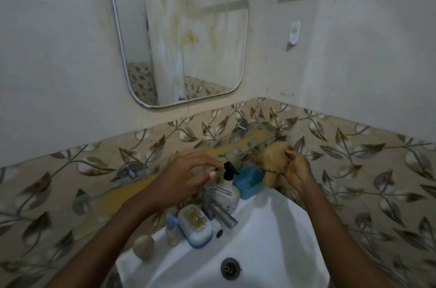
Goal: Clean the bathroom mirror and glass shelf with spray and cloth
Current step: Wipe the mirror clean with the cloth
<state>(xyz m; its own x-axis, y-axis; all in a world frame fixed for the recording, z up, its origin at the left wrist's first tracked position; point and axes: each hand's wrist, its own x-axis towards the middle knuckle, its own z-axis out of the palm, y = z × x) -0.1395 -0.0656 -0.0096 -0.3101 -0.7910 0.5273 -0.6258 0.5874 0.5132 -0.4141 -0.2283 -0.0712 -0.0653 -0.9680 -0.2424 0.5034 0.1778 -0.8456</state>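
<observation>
Above sink (271,228): right hand (297,169) is gripping bunched yellow cloth (273,158) against glass shelf (245,144); left hand (186,174) is hovering, fingers spread loosely, over pump bottle (227,190).

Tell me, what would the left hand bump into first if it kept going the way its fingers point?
Probably the black pump top of the white soap bottle. The left hand's fingertips point right, and seem almost at it already. Depth is hard to judge from one view.

mirror (179,28): top cut off by frame edge | glass shelf (245,144): left end, below mirror, hidden behind left hand (188,174)
</observation>
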